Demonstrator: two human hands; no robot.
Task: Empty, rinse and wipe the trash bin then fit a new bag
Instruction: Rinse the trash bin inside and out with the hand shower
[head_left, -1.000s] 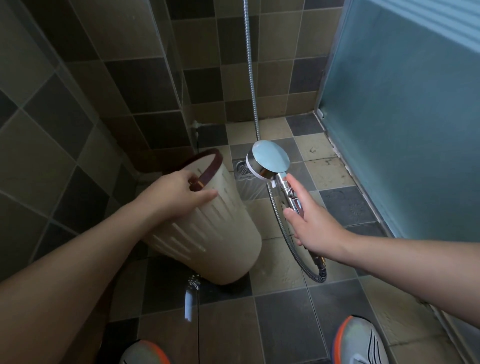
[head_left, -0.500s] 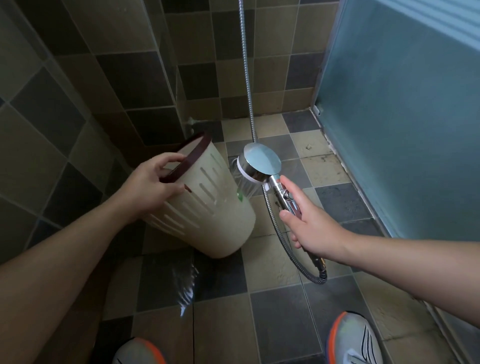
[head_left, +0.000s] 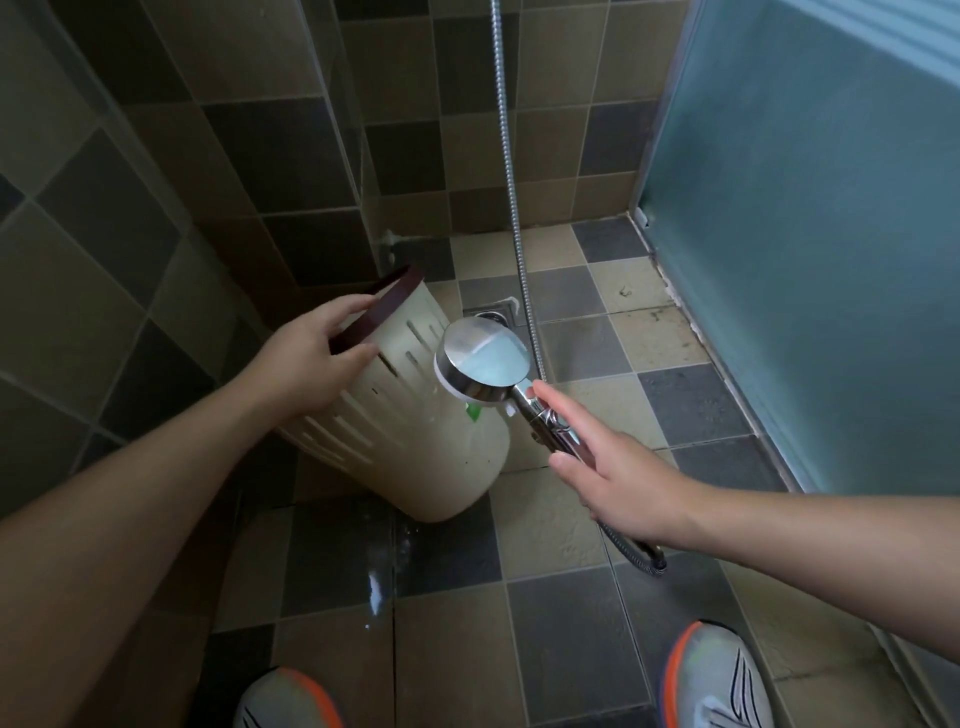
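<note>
Fingers (head_left: 358, 312) of my left hand (head_left: 306, 358) are gripping the tilted trash bin (head_left: 415, 415) by its rim above the floor (head_left: 571, 623); my right hand (head_left: 618, 478), probably curled underneath, is aiming the shower head (head_left: 480, 361) at its wall for rinsing.

Checkered tan/grey tile walls (head_left: 291, 156) & floor (head_left: 571, 613), wet patch (head_left: 375, 587), drain (head_left: 491, 315) nr corner, frosted teal door (head_left: 810, 249) right

matt cream plastic bin (head_left: 415, 441), glossy chrome shower head (head_left: 480, 366), ribbed metal hose (head_left: 511, 171)
</note>
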